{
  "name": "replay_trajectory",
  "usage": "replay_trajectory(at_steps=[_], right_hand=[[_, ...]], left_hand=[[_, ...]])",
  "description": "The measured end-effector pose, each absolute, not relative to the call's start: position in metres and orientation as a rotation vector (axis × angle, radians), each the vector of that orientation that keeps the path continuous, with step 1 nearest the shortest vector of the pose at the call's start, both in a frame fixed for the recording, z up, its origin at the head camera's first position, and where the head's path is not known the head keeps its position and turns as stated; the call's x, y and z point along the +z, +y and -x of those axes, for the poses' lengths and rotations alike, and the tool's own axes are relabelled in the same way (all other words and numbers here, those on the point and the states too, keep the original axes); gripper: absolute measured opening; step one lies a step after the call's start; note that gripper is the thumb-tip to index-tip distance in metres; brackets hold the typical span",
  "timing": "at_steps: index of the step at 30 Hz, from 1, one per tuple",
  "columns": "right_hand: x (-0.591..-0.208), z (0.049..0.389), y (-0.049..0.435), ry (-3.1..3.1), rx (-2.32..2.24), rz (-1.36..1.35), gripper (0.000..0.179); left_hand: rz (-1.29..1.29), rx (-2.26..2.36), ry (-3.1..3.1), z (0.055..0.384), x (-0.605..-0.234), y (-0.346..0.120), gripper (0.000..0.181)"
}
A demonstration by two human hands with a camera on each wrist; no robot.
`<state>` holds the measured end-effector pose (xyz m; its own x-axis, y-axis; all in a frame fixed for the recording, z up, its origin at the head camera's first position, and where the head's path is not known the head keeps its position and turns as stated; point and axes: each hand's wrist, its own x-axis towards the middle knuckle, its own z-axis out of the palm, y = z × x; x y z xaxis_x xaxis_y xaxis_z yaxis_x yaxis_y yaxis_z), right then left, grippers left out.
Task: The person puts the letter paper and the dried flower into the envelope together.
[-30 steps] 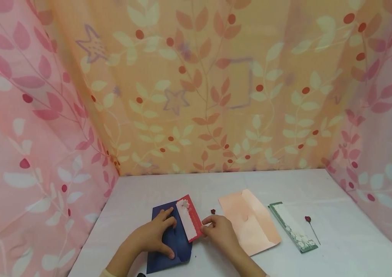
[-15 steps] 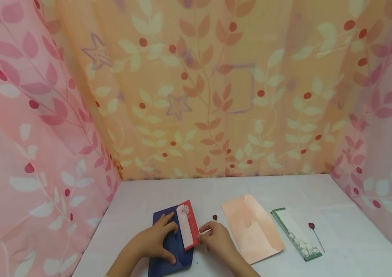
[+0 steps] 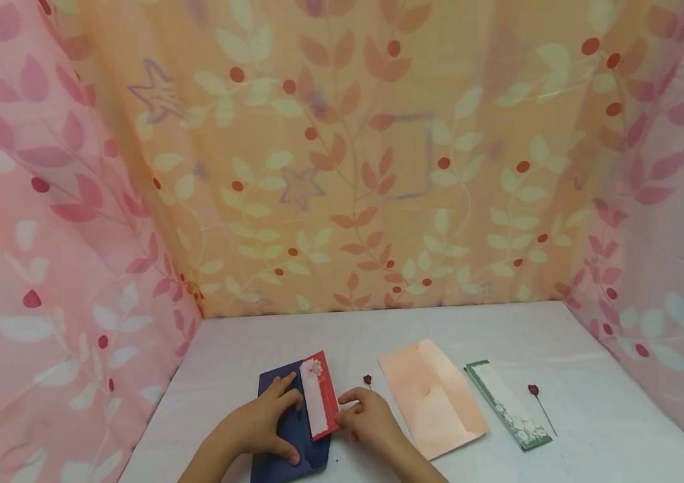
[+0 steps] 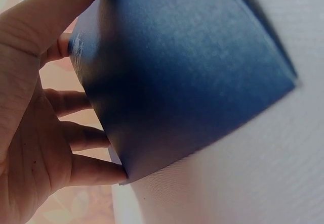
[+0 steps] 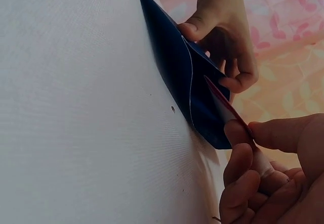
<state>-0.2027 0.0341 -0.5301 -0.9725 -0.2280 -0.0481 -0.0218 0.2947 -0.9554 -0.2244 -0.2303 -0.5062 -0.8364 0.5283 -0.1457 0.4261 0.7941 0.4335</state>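
- The red card (image 3: 320,399) carries a pale floral panel; fine marks on its red strip are too small for you to read.
- Your right hand (image 3: 369,417) has its fingers clamped on the card's 4 o'clock edge. The card's other end sits at the gaping mouth of the blue envelope (image 3: 296,425); you cannot tell how deep it goes.
- At 8 o'clock from the card, your left hand (image 3: 259,421) grips the envelope, thumb and fingers spread apart.
- At 12 o'clock, the white desk (image 3: 499,335) runs to its far edge at the floral curtain (image 3: 354,268), which shows drawn purple stars.
- At 2 o'clock lies a small red rose (image 3: 367,379).
- At 3 o'clock, across a strip of desk, lies the peach envelope (image 3: 429,396); past its edge, the green-bordered card (image 3: 507,406) and a stemmed rose (image 3: 533,389).
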Motion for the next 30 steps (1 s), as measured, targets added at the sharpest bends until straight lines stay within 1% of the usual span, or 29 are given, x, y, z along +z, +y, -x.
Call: replay_trajectory(at_steps=[5, 19, 22, 26, 30], right_hand=[[-0.531, 0.202, 0.032, 2.364, -1.731, 0.238, 0.033], [-0.532, 0.194, 0.025, 2.331, -1.684, 0.229, 0.035], [-0.531, 0.193, 0.024, 2.322, -1.678, 0.247, 0.036], [-0.53, 0.192, 0.023, 2.292, -1.682, 0.276, 0.038], [-0.529, 0.189, 0.021, 2.219, -1.721, 0.295, 0.042]], left_hand=[[-0.729, 0.57, 2.707, 0.225, -0.505, -0.23, 0.069], [-0.706, 0.555, 2.694, 0.227, -0.504, -0.229, 0.067], [-0.716, 0.556, 2.702, 0.227, -0.504, -0.229, 0.07], [-0.716, 0.561, 2.701, 0.227, -0.504, -0.23, 0.083], [-0.706, 0.551, 2.705, 0.226, -0.505, -0.229, 0.092]])
